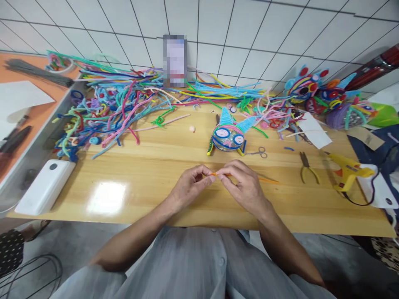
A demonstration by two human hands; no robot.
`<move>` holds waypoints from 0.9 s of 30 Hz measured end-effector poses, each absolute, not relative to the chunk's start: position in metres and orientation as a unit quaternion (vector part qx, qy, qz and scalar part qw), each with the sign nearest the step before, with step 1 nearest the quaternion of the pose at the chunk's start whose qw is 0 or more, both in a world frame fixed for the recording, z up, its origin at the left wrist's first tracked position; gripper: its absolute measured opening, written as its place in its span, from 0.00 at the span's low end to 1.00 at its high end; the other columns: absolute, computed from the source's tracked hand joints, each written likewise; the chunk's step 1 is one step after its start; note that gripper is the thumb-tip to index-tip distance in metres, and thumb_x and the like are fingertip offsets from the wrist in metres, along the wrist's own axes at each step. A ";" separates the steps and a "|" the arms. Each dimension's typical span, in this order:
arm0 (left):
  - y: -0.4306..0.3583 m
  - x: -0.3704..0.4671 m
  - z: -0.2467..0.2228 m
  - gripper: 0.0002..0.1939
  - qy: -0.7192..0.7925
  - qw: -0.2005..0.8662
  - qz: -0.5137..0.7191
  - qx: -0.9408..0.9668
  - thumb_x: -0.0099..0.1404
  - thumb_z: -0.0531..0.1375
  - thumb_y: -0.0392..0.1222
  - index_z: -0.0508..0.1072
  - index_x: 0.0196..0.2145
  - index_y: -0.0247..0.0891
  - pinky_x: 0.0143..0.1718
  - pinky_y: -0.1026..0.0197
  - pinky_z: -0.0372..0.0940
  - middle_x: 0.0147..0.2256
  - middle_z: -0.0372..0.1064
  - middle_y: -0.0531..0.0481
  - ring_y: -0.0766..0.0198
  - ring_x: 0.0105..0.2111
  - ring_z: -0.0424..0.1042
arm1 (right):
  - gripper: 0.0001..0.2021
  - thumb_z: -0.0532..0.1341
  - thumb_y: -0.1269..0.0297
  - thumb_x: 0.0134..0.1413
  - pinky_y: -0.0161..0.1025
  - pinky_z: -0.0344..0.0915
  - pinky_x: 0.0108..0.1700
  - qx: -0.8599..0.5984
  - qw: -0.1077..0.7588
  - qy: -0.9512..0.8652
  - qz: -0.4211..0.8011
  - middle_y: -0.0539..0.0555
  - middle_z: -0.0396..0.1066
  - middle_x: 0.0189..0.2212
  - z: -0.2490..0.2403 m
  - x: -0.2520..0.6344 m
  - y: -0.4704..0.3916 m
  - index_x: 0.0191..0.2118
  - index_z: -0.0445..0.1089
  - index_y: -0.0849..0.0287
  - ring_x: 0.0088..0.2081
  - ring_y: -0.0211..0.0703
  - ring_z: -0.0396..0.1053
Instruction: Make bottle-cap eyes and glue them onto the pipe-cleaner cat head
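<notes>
An orange pipe cleaner (268,180) stretches between my fingertips, its long end trailing off to the right past my right hand. My left hand (193,182) pinches its left end between thumb and forefinger. Close beside it, my right hand (241,182) pinches the same stem, thumb and fingers pressed together. Just beyond my hands stands a pipe-cleaner animal figure (228,139) with light blue pointed ears, white eyes ringed in blue and a pink mouth. Small scissors (258,153) lie to the right of the figure.
Yellow-handled pliers (308,169) and a yellow glue gun (350,168) lie at right. A heap of coloured pipe cleaners (115,110) covers the back left. A phone (175,60) leans on the tiled wall. A white power bank (45,187) sits front left; finished figures (304,88) stand back right.
</notes>
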State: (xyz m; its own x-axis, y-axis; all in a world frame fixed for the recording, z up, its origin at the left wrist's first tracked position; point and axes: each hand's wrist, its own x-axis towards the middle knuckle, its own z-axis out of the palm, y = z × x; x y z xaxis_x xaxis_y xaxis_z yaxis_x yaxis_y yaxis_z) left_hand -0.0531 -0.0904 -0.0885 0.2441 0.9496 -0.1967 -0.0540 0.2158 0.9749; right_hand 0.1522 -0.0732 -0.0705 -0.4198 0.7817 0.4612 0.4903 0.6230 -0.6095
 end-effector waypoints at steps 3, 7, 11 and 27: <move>-0.096 -0.047 -0.089 0.18 0.469 0.639 0.436 0.426 0.63 0.73 0.55 0.79 0.32 0.36 0.33 0.63 0.58 0.27 0.70 0.54 0.69 0.28 0.62 | 0.08 0.64 0.75 0.66 0.39 0.71 0.37 -0.408 0.385 -0.797 0.225 0.50 0.77 0.32 -0.071 0.151 -0.076 0.39 0.76 0.53 0.35 0.41 0.76; -0.105 -0.029 -0.092 0.19 0.464 0.664 0.505 0.297 0.60 0.76 0.54 0.77 0.31 0.37 0.26 0.66 0.51 0.23 0.63 0.59 0.73 0.22 0.54 | 0.07 0.65 0.74 0.66 0.37 0.68 0.34 -0.446 0.403 -0.758 0.252 0.48 0.75 0.29 -0.076 0.144 -0.082 0.37 0.77 0.54 0.31 0.39 0.73; -0.108 -0.014 -0.093 0.23 0.442 0.694 0.534 0.196 0.55 0.78 0.56 0.74 0.31 0.38 0.23 0.68 0.50 0.22 0.62 0.60 0.75 0.20 0.53 | 0.07 0.66 0.72 0.65 0.38 0.67 0.34 -0.469 0.407 -0.737 0.268 0.49 0.76 0.30 -0.082 0.142 -0.082 0.36 0.77 0.54 0.31 0.39 0.72; -0.089 -0.059 -0.079 0.16 0.516 0.553 0.365 0.542 0.67 0.68 0.54 0.79 0.33 0.37 0.32 0.62 0.57 0.28 0.71 0.52 0.66 0.28 0.63 | 0.06 0.64 0.71 0.68 0.40 0.70 0.38 -0.405 0.377 -0.795 0.250 0.51 0.78 0.33 -0.082 0.151 -0.076 0.38 0.77 0.54 0.35 0.41 0.75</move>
State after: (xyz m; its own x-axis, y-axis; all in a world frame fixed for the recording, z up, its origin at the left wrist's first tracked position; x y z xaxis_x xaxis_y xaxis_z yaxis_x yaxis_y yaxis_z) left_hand -0.0592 -0.0891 -0.0786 0.2006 0.9640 -0.1744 0.1552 0.1446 0.9773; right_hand 0.1506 -0.0765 -0.0817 -0.3885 0.8320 0.3960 0.4549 0.5470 -0.7028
